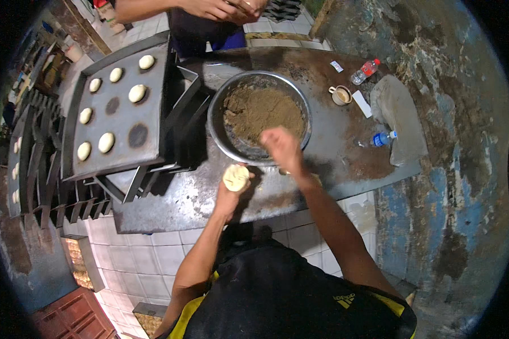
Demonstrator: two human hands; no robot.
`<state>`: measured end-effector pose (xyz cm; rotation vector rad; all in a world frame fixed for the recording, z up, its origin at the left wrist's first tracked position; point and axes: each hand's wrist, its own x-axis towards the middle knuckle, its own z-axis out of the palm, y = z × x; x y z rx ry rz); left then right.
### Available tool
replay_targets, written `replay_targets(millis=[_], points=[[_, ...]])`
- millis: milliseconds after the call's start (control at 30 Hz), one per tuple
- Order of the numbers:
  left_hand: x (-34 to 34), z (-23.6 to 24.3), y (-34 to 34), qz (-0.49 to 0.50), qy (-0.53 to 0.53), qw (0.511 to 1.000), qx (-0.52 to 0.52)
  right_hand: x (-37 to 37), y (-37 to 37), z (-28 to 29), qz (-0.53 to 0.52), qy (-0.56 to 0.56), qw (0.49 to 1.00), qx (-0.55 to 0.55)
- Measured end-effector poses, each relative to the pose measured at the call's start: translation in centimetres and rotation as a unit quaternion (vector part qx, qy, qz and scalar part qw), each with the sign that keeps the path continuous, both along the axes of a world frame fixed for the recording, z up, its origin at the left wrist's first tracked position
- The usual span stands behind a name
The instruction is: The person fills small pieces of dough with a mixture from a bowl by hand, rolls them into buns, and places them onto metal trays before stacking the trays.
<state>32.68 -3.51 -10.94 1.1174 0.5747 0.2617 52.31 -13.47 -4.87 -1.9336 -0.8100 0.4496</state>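
Note:
A pale, flattened round of dough rests in my left hand, just in front of a wide metal bowl. My left fingers are curled under the dough and mostly hidden by it. Brown, crumbly filling lies in the bowl. Over the bowl's near right side, my right hand is closed, its fingers drawn together and slightly blurred; whether they hold any filling cannot be made out. Small pale bits show on the table beside my right forearm, partly covered by it.
At left, a dark baking tray with several dough balls sits on stacked trays. A cup, a red-capped bottle, a blue-labelled bottle and a plastic sheet lie right on the metal table. Another person's hands are across it.

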Motion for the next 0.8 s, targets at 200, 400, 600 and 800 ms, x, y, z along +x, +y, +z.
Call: replay_targets(millis=[200, 400, 600, 800], points=[[5.5, 1.1, 7.9, 0.034, -0.051, 0.998, 0.014, 17.5, 4.6, -9.0, -0.063, -0.248, 0.957, -0.136], [6.2, 0.1, 9.9, 0.033, -0.025, 0.999, -0.034, 17.6, 7.2, -13.2, -0.026, -0.276, 0.931, -0.235], [6.2, -0.3, 10.7, 0.009, -0.004, 0.999, 0.032, 17.0, 9.2, -5.6, 0.065, 0.242, 0.935, -0.251], [10.0, 3.0, 10.6, 0.042, 0.024, 0.954, 0.295, 4.8, 7.8, 2.5, 0.055, 0.254, 0.965, 0.038]])
